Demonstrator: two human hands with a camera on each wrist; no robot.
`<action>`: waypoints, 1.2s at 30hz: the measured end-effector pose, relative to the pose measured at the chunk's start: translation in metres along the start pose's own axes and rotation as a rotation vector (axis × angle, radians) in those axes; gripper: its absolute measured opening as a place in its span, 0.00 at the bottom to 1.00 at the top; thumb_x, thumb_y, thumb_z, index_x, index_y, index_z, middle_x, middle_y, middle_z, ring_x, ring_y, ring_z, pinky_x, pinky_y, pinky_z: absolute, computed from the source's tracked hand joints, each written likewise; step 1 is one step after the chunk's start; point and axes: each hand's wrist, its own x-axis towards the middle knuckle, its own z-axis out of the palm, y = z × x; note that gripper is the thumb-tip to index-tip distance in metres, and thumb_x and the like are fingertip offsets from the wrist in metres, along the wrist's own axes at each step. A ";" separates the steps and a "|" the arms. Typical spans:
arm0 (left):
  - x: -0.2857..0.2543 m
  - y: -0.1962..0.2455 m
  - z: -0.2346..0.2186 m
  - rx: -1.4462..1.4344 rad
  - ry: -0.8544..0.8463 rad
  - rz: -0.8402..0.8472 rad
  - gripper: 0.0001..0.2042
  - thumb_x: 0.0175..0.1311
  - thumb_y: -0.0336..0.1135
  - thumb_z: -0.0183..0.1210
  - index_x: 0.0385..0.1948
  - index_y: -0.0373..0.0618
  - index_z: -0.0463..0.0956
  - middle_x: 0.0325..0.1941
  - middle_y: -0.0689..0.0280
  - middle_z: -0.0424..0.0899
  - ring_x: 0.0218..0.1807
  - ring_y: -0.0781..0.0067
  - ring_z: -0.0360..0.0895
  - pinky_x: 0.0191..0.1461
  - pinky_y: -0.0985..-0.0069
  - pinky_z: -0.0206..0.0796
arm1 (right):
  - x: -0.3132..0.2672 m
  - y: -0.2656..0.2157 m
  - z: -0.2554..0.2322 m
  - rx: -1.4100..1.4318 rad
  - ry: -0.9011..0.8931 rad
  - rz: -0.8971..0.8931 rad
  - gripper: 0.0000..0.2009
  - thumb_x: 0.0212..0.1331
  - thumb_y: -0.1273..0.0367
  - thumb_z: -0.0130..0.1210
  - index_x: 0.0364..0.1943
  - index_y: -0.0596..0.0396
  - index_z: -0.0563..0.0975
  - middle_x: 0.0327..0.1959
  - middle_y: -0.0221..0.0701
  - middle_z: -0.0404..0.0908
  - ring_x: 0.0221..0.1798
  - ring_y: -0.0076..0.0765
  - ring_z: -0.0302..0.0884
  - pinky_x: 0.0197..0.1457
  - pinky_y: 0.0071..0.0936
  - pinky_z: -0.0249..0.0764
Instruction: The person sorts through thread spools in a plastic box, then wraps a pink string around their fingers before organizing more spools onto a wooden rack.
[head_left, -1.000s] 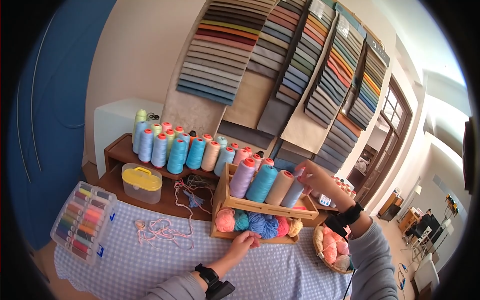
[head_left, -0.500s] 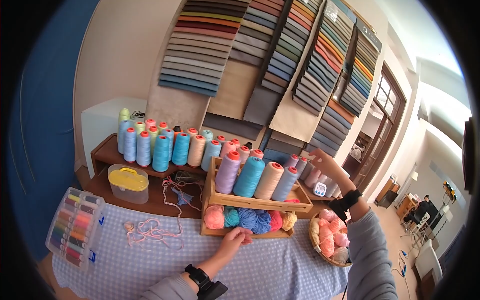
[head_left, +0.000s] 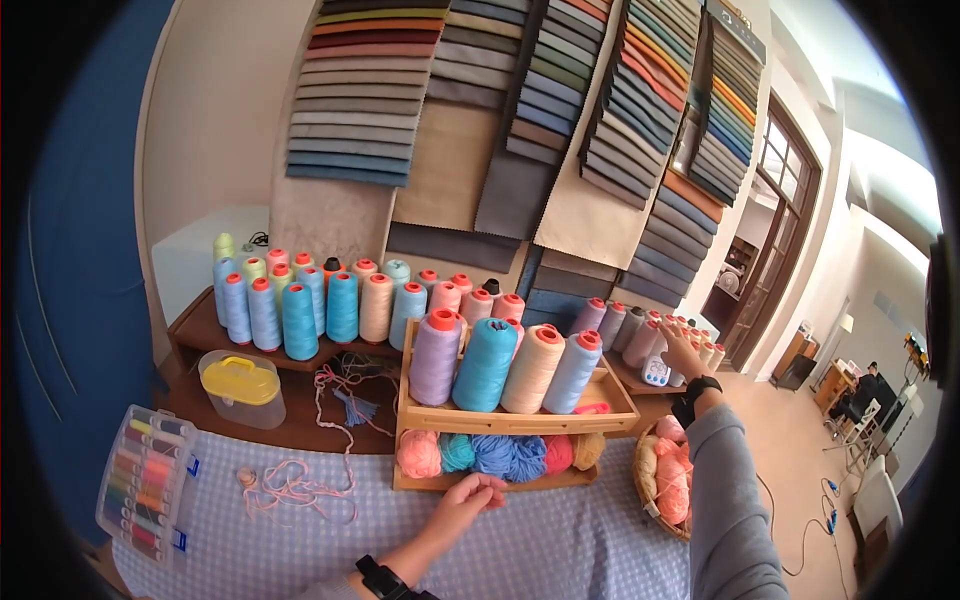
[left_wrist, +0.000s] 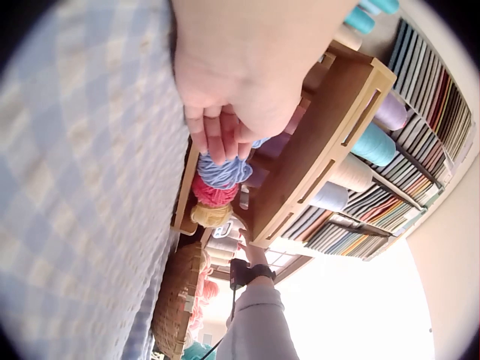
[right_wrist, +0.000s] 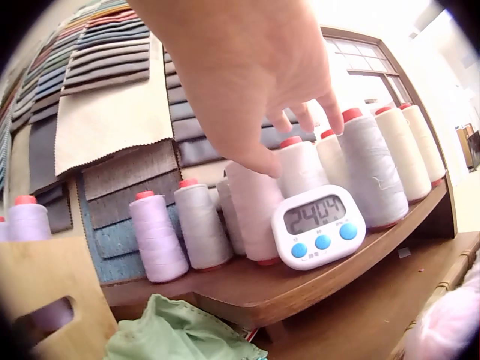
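In the head view my right hand (head_left: 682,355) reaches over the cones of thread on the right-hand shelf. Seen from the right wrist, its fingers are spread and bent downward among a pale pink cone (right_wrist: 253,206), a white cone (right_wrist: 301,169) and a grey cone (right_wrist: 373,172). The thumb overlaps the top of the pale pink cone. A white timer (right_wrist: 319,225) stands in front of them. My left hand (head_left: 468,505) rests, fingers loose, at the front of the wooden rack (head_left: 520,420), near the blue yarn (left_wrist: 225,172). Lilac, blue, peach and light blue cones (head_left: 574,373) fill the rack's upper tray.
A wicker basket (head_left: 645,500) of yarn balls stands right of the rack. Leftward are tangled pink yarn (head_left: 300,490), a yellow-lidded box (head_left: 242,390) and a clear thread case (head_left: 150,480). More cones line the back shelf (head_left: 190,335); fabric swatches (head_left: 360,120) hang behind.
My right hand has left the light blue cone in the rack's tray and moved right, to the cones on the right shelf. My left hand stays before the rack; the view has shifted.
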 end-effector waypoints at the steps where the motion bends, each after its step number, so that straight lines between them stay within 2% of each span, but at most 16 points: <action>1: -0.001 0.001 0.001 0.014 -0.005 -0.004 0.09 0.65 0.29 0.43 0.41 0.37 0.69 0.37 0.66 0.73 0.41 0.78 0.72 0.50 0.79 0.65 | 0.002 0.000 0.006 -0.007 0.029 -0.027 0.33 0.39 0.78 0.50 0.58 0.50 0.60 0.57 0.47 0.60 0.59 0.55 0.59 0.58 0.42 0.62; 6: 0.000 0.001 0.002 0.057 -0.001 -0.037 0.09 0.65 0.28 0.43 0.41 0.36 0.69 0.38 0.66 0.73 0.41 0.78 0.72 0.50 0.79 0.65 | 0.013 0.000 0.019 0.079 0.030 0.034 0.32 0.41 0.79 0.50 0.58 0.51 0.59 0.57 0.50 0.59 0.59 0.58 0.58 0.59 0.41 0.62; 8: 0.000 0.001 0.003 0.045 0.004 -0.026 0.09 0.65 0.28 0.43 0.41 0.36 0.69 0.38 0.65 0.74 0.41 0.78 0.72 0.50 0.79 0.65 | 0.015 0.002 0.025 0.079 0.140 -0.002 0.31 0.42 0.77 0.49 0.57 0.45 0.61 0.54 0.48 0.61 0.54 0.60 0.63 0.55 0.44 0.65; 10: -0.002 0.005 0.004 0.061 -0.007 -0.038 0.09 0.65 0.29 0.43 0.41 0.36 0.69 0.38 0.65 0.73 0.43 0.77 0.72 0.50 0.79 0.65 | 0.010 0.002 0.026 0.078 0.141 -0.013 0.29 0.44 0.76 0.48 0.57 0.46 0.61 0.54 0.48 0.62 0.54 0.61 0.63 0.54 0.43 0.65; 12: -0.003 0.008 0.005 0.078 -0.015 -0.046 0.09 0.65 0.30 0.43 0.42 0.37 0.68 0.38 0.64 0.73 0.44 0.76 0.72 0.51 0.78 0.64 | 0.006 -0.001 0.028 0.108 0.284 -0.043 0.28 0.45 0.74 0.48 0.57 0.47 0.61 0.53 0.47 0.63 0.54 0.59 0.64 0.54 0.46 0.65; 13: -0.003 0.009 0.006 0.085 -0.011 -0.052 0.09 0.65 0.30 0.43 0.42 0.37 0.68 0.38 0.64 0.73 0.44 0.76 0.72 0.51 0.78 0.64 | 0.006 -0.001 0.027 0.109 0.283 -0.044 0.28 0.45 0.74 0.48 0.57 0.47 0.61 0.53 0.47 0.63 0.54 0.59 0.64 0.54 0.46 0.65; 15: -0.003 0.009 0.006 0.093 -0.008 -0.058 0.09 0.65 0.30 0.42 0.42 0.37 0.68 0.38 0.64 0.73 0.44 0.75 0.72 0.51 0.78 0.64 | 0.002 -0.012 0.009 -0.009 0.160 0.130 0.27 0.46 0.72 0.49 0.56 0.47 0.62 0.53 0.45 0.64 0.54 0.57 0.64 0.54 0.49 0.63; 16: -0.003 0.008 0.006 0.094 -0.012 -0.056 0.09 0.65 0.30 0.42 0.42 0.37 0.68 0.38 0.64 0.73 0.44 0.75 0.72 0.51 0.78 0.64 | 0.003 -0.010 0.008 -0.008 0.159 0.133 0.27 0.46 0.72 0.49 0.56 0.47 0.62 0.53 0.45 0.64 0.54 0.57 0.64 0.54 0.49 0.63; 18: -0.003 0.008 0.006 0.098 -0.016 -0.056 0.09 0.65 0.30 0.42 0.42 0.37 0.68 0.38 0.64 0.73 0.44 0.75 0.72 0.51 0.78 0.63 | 0.004 -0.005 0.006 -0.215 0.173 0.047 0.28 0.45 0.73 0.53 0.56 0.48 0.61 0.54 0.46 0.62 0.52 0.56 0.65 0.50 0.49 0.65; 20: -0.004 0.010 0.006 0.114 -0.016 -0.068 0.09 0.65 0.29 0.43 0.42 0.36 0.68 0.38 0.64 0.73 0.43 0.75 0.72 0.51 0.78 0.64 | 0.007 -0.002 0.010 -0.193 0.156 0.053 0.29 0.45 0.74 0.53 0.56 0.49 0.61 0.52 0.47 0.63 0.52 0.56 0.65 0.51 0.45 0.66; 22: -0.004 0.011 0.006 0.125 -0.012 -0.074 0.09 0.65 0.29 0.43 0.41 0.36 0.68 0.37 0.64 0.73 0.43 0.75 0.72 0.51 0.78 0.64 | 0.013 0.003 0.018 0.146 0.181 0.013 0.26 0.44 0.76 0.52 0.53 0.49 0.64 0.48 0.49 0.65 0.51 0.57 0.65 0.51 0.41 0.67; 26: -0.003 0.009 0.007 0.140 -0.015 -0.076 0.09 0.65 0.28 0.42 0.41 0.35 0.69 0.37 0.64 0.73 0.43 0.75 0.72 0.51 0.77 0.64 | 0.023 0.002 0.015 0.160 0.163 0.002 0.22 0.44 0.77 0.51 0.49 0.51 0.67 0.45 0.49 0.66 0.48 0.57 0.67 0.50 0.38 0.67; 28: -0.003 0.008 0.007 0.120 -0.007 -0.067 0.09 0.65 0.28 0.43 0.40 0.36 0.69 0.36 0.65 0.74 0.42 0.76 0.73 0.50 0.79 0.65 | 0.021 -0.005 0.005 0.169 0.088 0.047 0.19 0.44 0.78 0.52 0.44 0.52 0.69 0.43 0.49 0.66 0.46 0.56 0.67 0.49 0.39 0.68; 29: -0.003 0.008 0.008 0.099 0.003 -0.054 0.09 0.65 0.29 0.43 0.40 0.36 0.70 0.36 0.65 0.74 0.41 0.78 0.73 0.49 0.81 0.65 | 0.019 -0.006 0.000 0.168 0.076 0.038 0.19 0.43 0.76 0.55 0.44 0.53 0.69 0.43 0.48 0.66 0.46 0.56 0.68 0.49 0.39 0.68; 33: -0.003 0.006 0.006 0.100 -0.014 -0.044 0.09 0.65 0.29 0.43 0.40 0.36 0.70 0.36 0.65 0.74 0.41 0.78 0.73 0.49 0.80 0.65 | 0.009 -0.017 -0.012 0.169 0.069 0.017 0.19 0.43 0.74 0.58 0.43 0.53 0.69 0.44 0.47 0.66 0.46 0.55 0.68 0.49 0.38 0.68; 36: -0.004 0.006 0.007 0.123 -0.026 -0.027 0.09 0.65 0.29 0.43 0.39 0.36 0.70 0.36 0.66 0.74 0.40 0.78 0.73 0.48 0.81 0.65 | 0.002 -0.027 -0.027 0.136 0.133 -0.040 0.19 0.44 0.75 0.57 0.44 0.52 0.68 0.46 0.49 0.63 0.46 0.60 0.69 0.47 0.41 0.70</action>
